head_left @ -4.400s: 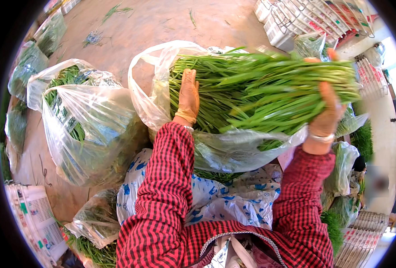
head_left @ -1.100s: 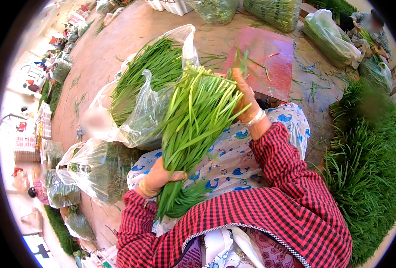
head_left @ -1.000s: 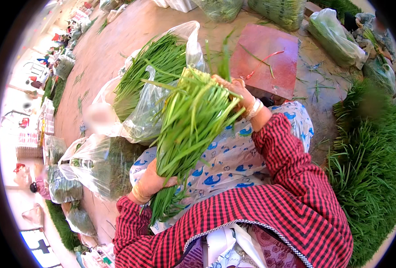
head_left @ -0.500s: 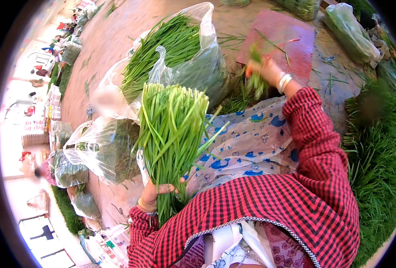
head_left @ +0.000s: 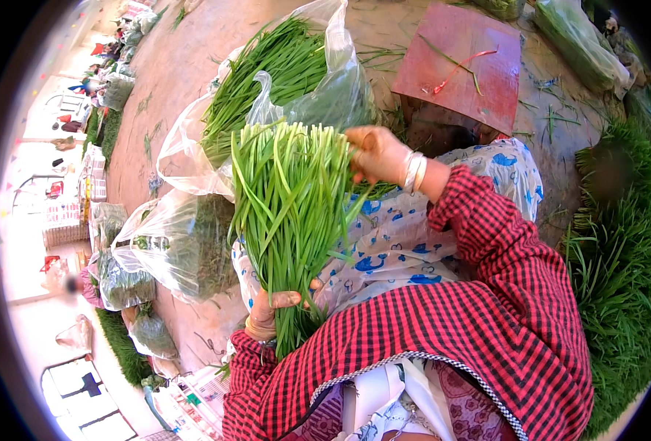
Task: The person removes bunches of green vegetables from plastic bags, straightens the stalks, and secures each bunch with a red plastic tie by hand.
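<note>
A thick bunch of green chives [head_left: 289, 198] stands upright in front of me, its pale stalk ends level at the top. Its lower part is wrapped by my left hand [head_left: 272, 309], thumb across the front. My right hand [head_left: 386, 156], with pale bands at the wrist, has its fingers curled against the upper right edge of the bunch, at the stalk ends. What lies between those fingertips is partly hidden. Just beyond the bunch, a clear plastic bag [head_left: 340, 55] lies open with more chives [head_left: 274, 77] in it.
A red board [head_left: 461, 62] with red ties [head_left: 458, 70] on it stands at the far right. Blue-patterned plastic sheeting [head_left: 384, 242] covers my lap. Loose chives [head_left: 627, 287] are heaped along the right. Filled plastic bags [head_left: 193, 242] sit at the left.
My right hand has come left and nearer, from beside the red board to the top of the bunch. The small clump of chives it held is no longer distinct. My left hand keeps its hold.
</note>
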Demonstrator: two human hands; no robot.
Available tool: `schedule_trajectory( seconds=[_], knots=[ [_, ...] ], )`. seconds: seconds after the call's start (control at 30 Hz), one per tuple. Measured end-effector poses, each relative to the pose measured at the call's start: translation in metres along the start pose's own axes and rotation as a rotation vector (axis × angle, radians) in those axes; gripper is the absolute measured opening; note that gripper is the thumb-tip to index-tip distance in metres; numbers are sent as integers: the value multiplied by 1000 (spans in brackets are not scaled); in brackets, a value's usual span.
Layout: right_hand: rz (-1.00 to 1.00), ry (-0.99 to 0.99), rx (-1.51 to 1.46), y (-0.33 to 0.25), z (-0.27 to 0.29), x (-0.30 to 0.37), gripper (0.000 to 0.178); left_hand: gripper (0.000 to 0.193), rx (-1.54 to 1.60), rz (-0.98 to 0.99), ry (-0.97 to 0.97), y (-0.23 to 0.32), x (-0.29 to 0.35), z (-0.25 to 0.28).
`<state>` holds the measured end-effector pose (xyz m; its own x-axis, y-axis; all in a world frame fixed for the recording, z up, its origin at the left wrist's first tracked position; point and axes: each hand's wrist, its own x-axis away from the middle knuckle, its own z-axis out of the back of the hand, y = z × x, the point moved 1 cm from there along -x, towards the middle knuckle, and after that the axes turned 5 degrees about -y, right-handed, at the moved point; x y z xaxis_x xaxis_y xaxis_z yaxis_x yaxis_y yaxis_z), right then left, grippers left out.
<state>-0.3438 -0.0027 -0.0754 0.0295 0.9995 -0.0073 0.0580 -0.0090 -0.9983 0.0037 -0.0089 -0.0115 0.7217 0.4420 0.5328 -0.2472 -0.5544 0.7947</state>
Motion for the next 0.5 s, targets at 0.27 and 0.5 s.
schedule_trajectory(
  seconds=[0.27,0.5],
  knots=[
    [195,358,732,111,111,12,49,55,-70,13,-44,-8,3,16],
    [1,-130,-262,14,39,0,46,56,-91,48,1,2,-3,-3]
  ],
)
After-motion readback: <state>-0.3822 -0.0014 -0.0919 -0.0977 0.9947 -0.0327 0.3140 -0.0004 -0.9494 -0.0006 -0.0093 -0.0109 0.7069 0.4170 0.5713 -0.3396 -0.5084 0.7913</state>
